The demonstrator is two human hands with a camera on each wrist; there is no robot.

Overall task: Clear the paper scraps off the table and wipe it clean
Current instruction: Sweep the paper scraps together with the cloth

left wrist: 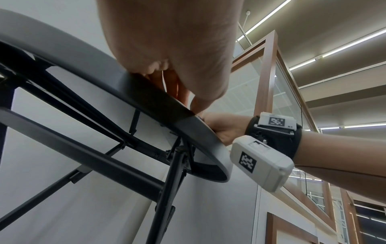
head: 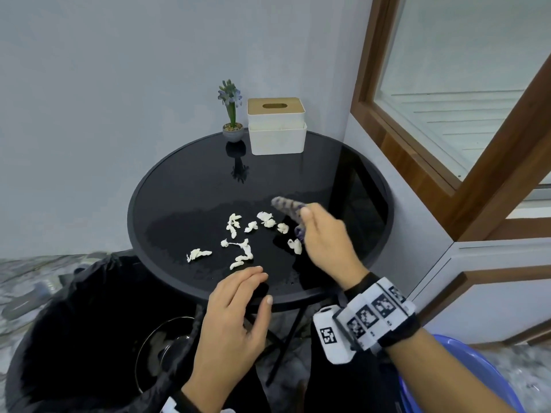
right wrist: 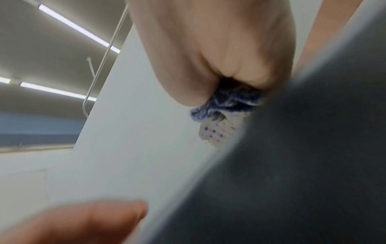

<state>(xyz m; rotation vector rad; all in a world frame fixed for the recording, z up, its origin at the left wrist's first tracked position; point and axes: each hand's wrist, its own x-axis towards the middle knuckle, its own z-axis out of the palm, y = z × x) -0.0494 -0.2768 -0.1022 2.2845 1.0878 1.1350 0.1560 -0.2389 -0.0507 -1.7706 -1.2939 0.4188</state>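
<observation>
Several white paper scraps point(head: 238, 239) lie scattered on the near half of the round black table point(head: 185, 174), whose glossy top looks wet around them. My right hand point(head: 325, 239) hovers just right of the scraps and grips a bunched blue-and-white dotted cloth point(head: 287, 207), which also shows bunched in the right hand point(right wrist: 219, 49) as the same cloth point(right wrist: 225, 118) in the right wrist view. My left hand point(head: 238, 311) rests at the table's near rim, fingers straight over the edge and thumb out, holding nothing. The left wrist view shows the left hand point(left wrist: 177, 49) on the rim point(left wrist: 150, 97).
A small potted flower point(head: 231, 114) and a white tissue box point(head: 276, 126) stand at the table's far edge. A bin lined with a black bag point(head: 89, 338) sits below the near left rim. A blue basin point(head: 465, 380) is at lower right. A wood-framed window point(head: 447, 114) lies to the right.
</observation>
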